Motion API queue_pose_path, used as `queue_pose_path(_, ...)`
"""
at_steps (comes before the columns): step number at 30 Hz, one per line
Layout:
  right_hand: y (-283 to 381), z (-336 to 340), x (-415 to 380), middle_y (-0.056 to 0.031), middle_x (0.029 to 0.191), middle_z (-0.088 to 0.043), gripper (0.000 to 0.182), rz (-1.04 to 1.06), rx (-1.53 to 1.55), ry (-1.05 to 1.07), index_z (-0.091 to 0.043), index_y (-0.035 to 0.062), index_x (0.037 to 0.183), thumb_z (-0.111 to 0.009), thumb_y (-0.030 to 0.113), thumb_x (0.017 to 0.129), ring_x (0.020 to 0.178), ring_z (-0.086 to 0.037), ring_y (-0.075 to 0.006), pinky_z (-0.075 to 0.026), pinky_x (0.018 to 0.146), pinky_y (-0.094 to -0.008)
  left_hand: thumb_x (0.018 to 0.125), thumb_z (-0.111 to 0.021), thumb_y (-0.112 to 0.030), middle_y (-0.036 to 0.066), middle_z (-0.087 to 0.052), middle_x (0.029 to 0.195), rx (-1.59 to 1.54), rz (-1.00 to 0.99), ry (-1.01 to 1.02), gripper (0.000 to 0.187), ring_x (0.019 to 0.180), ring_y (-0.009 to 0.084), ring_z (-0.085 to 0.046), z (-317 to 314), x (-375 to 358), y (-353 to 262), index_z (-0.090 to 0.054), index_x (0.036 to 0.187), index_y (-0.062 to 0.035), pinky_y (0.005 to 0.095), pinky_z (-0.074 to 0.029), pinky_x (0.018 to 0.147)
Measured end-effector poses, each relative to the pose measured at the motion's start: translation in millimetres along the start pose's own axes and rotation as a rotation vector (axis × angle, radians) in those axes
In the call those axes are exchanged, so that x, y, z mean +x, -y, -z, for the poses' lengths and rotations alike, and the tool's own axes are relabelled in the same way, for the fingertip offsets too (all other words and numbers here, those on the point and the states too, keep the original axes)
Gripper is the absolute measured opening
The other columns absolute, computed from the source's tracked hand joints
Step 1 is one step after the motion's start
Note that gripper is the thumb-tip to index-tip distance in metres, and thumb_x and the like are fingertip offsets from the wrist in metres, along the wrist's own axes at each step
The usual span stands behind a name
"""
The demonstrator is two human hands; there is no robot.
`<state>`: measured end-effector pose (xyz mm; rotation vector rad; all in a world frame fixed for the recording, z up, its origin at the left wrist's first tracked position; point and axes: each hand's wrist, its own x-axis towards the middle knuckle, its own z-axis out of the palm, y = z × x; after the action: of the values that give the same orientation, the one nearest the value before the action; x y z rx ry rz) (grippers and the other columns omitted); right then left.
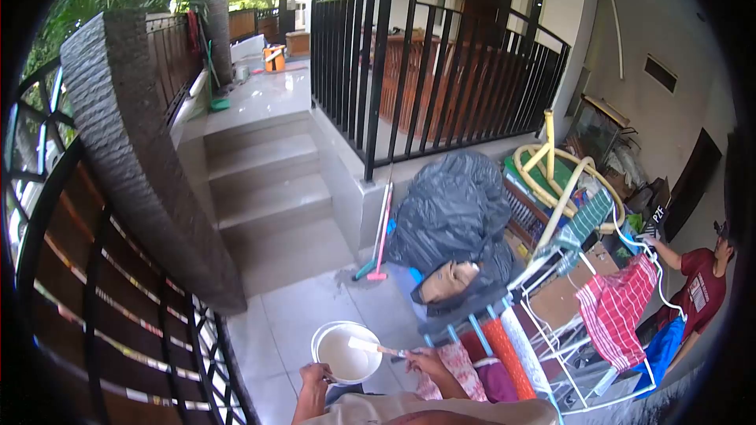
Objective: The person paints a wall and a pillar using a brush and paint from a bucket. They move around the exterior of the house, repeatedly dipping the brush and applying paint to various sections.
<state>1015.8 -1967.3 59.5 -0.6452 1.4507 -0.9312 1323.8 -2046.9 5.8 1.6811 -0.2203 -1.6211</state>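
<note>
My left hand [316, 378] is closed on the near left rim of a white bucket [334, 352], which is tilted so that its pale inside faces me. In my right hand [428, 364] is a paintbrush [389, 351], held by its handle. Its whitish head lies over the bucket's mouth, pointing left. Whether the bristles touch the bucket cannot be made out. Below both hands, part of my clothing shows at the bottom edge.
Tiled steps [268, 185] lead up ahead, beside a black railing [378, 79]. Black plastic bags [453, 205], a pink-handled broom [383, 236] and a drying rack with a red checked cloth [620, 311] stand rightward. A person in a maroon shirt [703, 287] is at far right.
</note>
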Motion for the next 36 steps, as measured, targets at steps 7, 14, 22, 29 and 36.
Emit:
queue_pose_path(7,109.3,-21.8,116.4,-0.0093,0.065,-0.065,0.027,0.067,0.047,-0.092,-0.063,-0.0021,0.084,-0.067,0.025,0.089,0.054,-0.064,-0.0166,-0.043,0.047,-0.0260,0.057,-0.057,0.020,0.017,-0.055,0.077,0.046,0.005,0.155,0.034,0.060,0.0312,-0.056,-93.2,100.4,-135.6,-0.055,0.089,0.0085,0.0522,-0.045,0.048)
queue_pose_path(14,177.2,-51.3,210.5,-0.0088,0.065,-0.065,0.029,0.092,-0.031,-0.116,-0.062,-0.0022,0.086,-0.067,0.026,0.089,0.055,-0.064,-0.0146,-0.041,0.048,-0.0227,0.061,-0.056,0.016,0.017,-0.058,0.080,0.061,-0.124,0.183,0.045,0.065,0.0296,-0.059,-137.5,164.6,-238.6,-0.052,0.104,0.0079,0.0500,-0.048,0.050)
queue_pose_path(22,237.2,-84.0,374.4,-0.0067,0.067,-0.066,0.030,0.145,-0.258,0.070,-0.064,-0.0007,0.100,-0.068,0.026,0.087,0.056,-0.063,-0.0125,-0.040,0.045,-0.0234,0.063,-0.055,0.017,0.018,-0.059,0.081,-0.029,-0.168,0.017,0.035,0.068,0.0304,-0.060,-148.8,259.4,-320.9,-0.056,0.096,0.0067,0.0483,-0.046,0.047)
queue_pose_path(29,326.9,-151.0,531.3,-0.0059,0.061,-0.065,0.025,0.224,-0.226,0.281,-0.066,0.0022,0.078,-0.068,0.026,0.087,0.049,-0.053,-0.0073,-0.040,0.046,-0.0211,0.067,-0.055,0.009,0.013,-0.058,0.067,-0.144,-0.179,-0.164,0.015,0.052,0.0235,-0.054,-147.4,307.7,-394.3,-0.059,0.082,0.0049,0.0404,-0.040,0.042)
queue_pose_path(36,470.8,-232.7,630.1,-0.0030,0.062,-0.061,0.020,0.229,-0.195,0.349,-0.063,0.0002,0.085,-0.065,0.019,0.091,0.055,-0.056,-0.0061,-0.039,0.049,-0.0211,0.062,-0.055,0.009,0.011,-0.061,0.077,-0.208,-0.102,-0.301,0.031,0.057,0.0242,-0.059,-204.9,323.3,-524.8,-0.058,0.092,0.0030,0.0427,-0.052,0.051)
